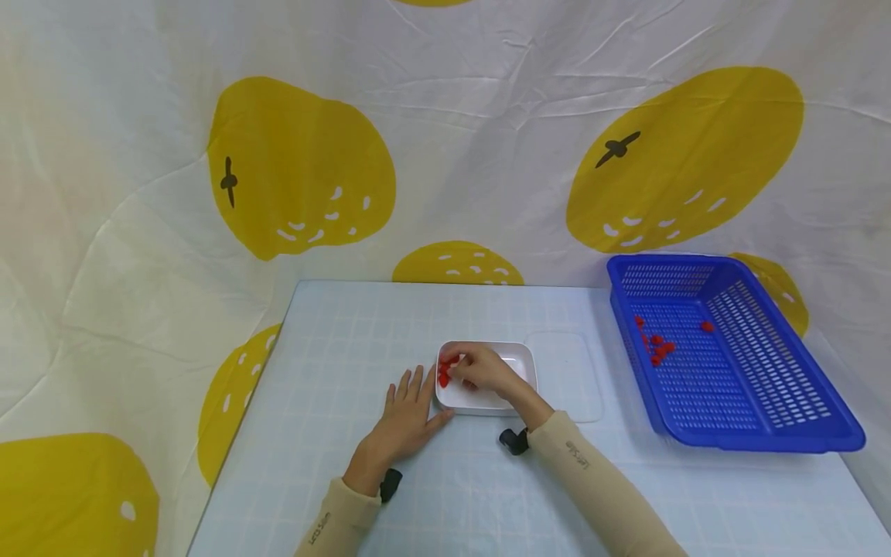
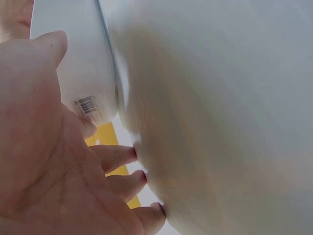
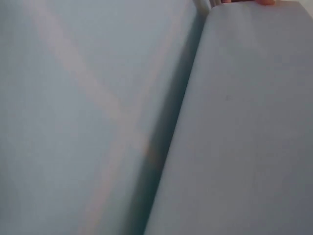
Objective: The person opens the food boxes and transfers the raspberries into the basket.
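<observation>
A shallow white rectangular container (image 1: 517, 357) sits on the table with several small red pieces (image 1: 444, 379) at its left end. My left hand (image 1: 406, 422) lies flat beside it, fingers spread, thumb and index finger against its left side. In the left wrist view, the left hand's palm (image 2: 44, 142) shows near the container's wall (image 2: 85, 58), which bears a barcode sticker (image 2: 87, 104). Reaching into the container from the right, my right hand (image 1: 487, 370) has curled fingers and pinches a small red piece at the left end. The right wrist view mostly shows the container's outer wall (image 3: 239, 117).
A blue plastic basket (image 1: 755, 418) stands at the right of the table, with several red pieces (image 1: 657, 350) inside, mostly on its left. A clear flat lid (image 1: 567, 377) lies just right of the container. A pale checked cloth (image 1: 334, 333) covers the table; a patterned curtain (image 1: 480, 178) hangs behind.
</observation>
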### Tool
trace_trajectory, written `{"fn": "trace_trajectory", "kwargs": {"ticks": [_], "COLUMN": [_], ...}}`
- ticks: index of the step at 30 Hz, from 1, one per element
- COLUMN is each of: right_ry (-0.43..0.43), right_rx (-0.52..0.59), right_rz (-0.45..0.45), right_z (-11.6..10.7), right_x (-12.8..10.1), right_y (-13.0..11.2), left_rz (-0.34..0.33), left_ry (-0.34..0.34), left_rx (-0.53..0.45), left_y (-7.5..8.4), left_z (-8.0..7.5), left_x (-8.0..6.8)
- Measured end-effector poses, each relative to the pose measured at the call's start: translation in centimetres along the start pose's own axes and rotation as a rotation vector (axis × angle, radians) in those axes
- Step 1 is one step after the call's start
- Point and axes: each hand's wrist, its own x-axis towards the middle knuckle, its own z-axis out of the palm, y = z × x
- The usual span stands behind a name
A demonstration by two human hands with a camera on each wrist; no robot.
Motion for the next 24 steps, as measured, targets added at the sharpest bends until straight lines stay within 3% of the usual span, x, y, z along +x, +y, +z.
{"fn": "trace_trajectory", "kwargs": {"ticks": [24], "right_ry": [-0.01], "right_rx": [-0.057], "right_rz": [-0.002], "right_z": [-0.35], "right_x": [-0.28], "right_y": [0.38], "left_rz": [-0.001], "left_ry": [-0.002], "left_rx": [-0.004], "left_y": [0.22], "left_z": [-0.04], "left_x": [0.01]}}
